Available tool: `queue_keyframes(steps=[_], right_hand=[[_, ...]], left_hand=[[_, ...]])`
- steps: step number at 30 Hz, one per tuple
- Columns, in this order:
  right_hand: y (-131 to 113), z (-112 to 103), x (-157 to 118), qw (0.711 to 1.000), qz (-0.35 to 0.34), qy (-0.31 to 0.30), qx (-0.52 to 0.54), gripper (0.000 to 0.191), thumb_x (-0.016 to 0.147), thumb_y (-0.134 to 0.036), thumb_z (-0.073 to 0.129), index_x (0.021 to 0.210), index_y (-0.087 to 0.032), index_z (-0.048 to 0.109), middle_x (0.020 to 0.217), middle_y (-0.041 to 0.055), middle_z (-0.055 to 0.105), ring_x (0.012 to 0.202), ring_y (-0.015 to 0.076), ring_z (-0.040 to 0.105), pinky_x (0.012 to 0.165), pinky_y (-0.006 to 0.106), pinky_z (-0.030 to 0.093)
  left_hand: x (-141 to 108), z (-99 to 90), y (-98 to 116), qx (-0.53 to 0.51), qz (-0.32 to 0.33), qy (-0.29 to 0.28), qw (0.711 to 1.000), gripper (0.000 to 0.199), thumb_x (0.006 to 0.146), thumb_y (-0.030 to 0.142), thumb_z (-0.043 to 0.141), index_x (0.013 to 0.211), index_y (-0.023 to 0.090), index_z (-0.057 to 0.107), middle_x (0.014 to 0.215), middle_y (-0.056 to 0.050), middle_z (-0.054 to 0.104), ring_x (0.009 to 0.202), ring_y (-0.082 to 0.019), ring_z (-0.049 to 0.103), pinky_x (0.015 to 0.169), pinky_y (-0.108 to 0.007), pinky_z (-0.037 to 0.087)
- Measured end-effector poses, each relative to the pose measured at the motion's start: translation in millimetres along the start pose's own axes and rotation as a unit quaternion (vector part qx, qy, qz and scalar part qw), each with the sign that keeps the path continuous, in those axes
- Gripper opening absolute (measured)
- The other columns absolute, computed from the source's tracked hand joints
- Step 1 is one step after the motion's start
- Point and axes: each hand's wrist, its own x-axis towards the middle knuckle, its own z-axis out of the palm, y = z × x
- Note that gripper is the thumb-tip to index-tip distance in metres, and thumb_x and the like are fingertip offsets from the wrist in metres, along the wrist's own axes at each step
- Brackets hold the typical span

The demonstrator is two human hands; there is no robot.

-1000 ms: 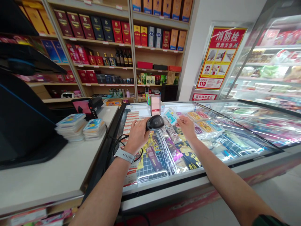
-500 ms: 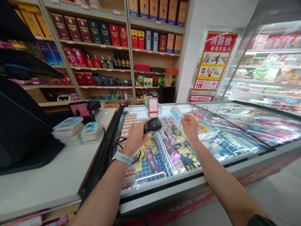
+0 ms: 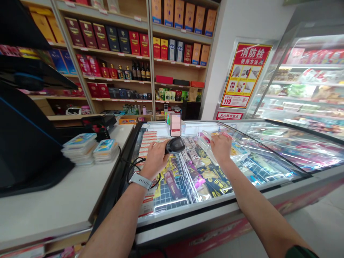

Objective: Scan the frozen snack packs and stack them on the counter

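My left hand point(image 3: 155, 158), with a grey watch band point(image 3: 141, 181) at the wrist, is wrapped round a black handheld barcode scanner point(image 3: 176, 144) above the glass freezer top. Its black cable point(image 3: 130, 172) curls beneath my wrist. To the right, my right hand point(image 3: 221, 147) pinches a clear flat plastic pack point(image 3: 206, 144), tilted so that its printed label barely shows. Behind and under that hand lie more packs with blue and yellow labels point(image 3: 238, 150), partly hidden. Beyond the scanner stands a phone-like pink screen point(image 3: 176, 124).
Two stacks of similar packs point(image 3: 105, 151) stand on the white counter point(image 3: 72, 195) at left, beside a black checkout machine point(image 3: 24, 143). Through the freezer glass, a wire basket point(image 3: 185, 175) and wrapped ice creams point(image 3: 173, 184) show. Shelves of boxes point(image 3: 113, 37) line the back wall.
My right hand has turned the pack from showing its blue label to nearly edge-on. My left hand keeps the scanner in almost the same place. The view has shifted slightly.
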Motion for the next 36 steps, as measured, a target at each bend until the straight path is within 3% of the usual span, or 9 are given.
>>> queue_keyframes(steps=[4, 10, 24, 36], right_hand=[[-6, -4, 2, 0.997, -0.002, -0.039, -0.072, 0.028, 0.096, -0.021, 0.044, 0.101, -0.013, 0.071, 0.102, 0.0157, 0.068, 0.100, 0.0285, 0.056, 0.092, 0.042, 0.030], [-7, -2, 2, 0.993, -0.010, -0.076, -0.091, 0.030, 0.095, -0.020, 0.044, 0.105, -0.016, 0.071, 0.106, 0.0156, 0.068, 0.103, 0.0285, 0.056, 0.095, 0.043, 0.028], [-7, 5, -2, 0.994, -0.034, -0.050, -0.086, 0.031, 0.092, -0.020, 0.045, 0.094, -0.017, 0.076, 0.100, 0.0173, 0.070, 0.097, 0.0315, 0.059, 0.097, 0.051, 0.031], [-14, -1, -8, 0.997, -0.019, -0.044, -0.054, 0.034, 0.095, -0.027, 0.044, 0.105, -0.012, 0.072, 0.103, 0.0182, 0.070, 0.101, 0.0308, 0.061, 0.105, 0.053, 0.025]], left_hand=[[1, 0.8, -1, 0.002, -0.004, -0.003, 1.000, 0.053, 0.083, 0.015, 0.053, 0.136, 0.017, 0.047, 0.132, -0.012, 0.064, 0.123, -0.029, 0.057, 0.112, -0.051, 0.032], [1, 0.1, -1, -0.001, -0.003, -0.004, 1.000, 0.054, 0.083, 0.016, 0.053, 0.136, 0.018, 0.047, 0.132, -0.012, 0.064, 0.124, -0.029, 0.057, 0.113, -0.051, 0.031], [0, -2.0, 2, -0.001, -0.008, -0.012, 1.000, 0.053, 0.084, 0.016, 0.051, 0.137, 0.018, 0.046, 0.133, -0.012, 0.063, 0.125, -0.028, 0.056, 0.115, -0.052, 0.029], [0, -3.8, 4, -0.004, -0.006, -0.020, 1.000, 0.052, 0.084, 0.016, 0.054, 0.136, 0.019, 0.047, 0.130, -0.011, 0.064, 0.122, -0.028, 0.057, 0.112, -0.051, 0.030]])
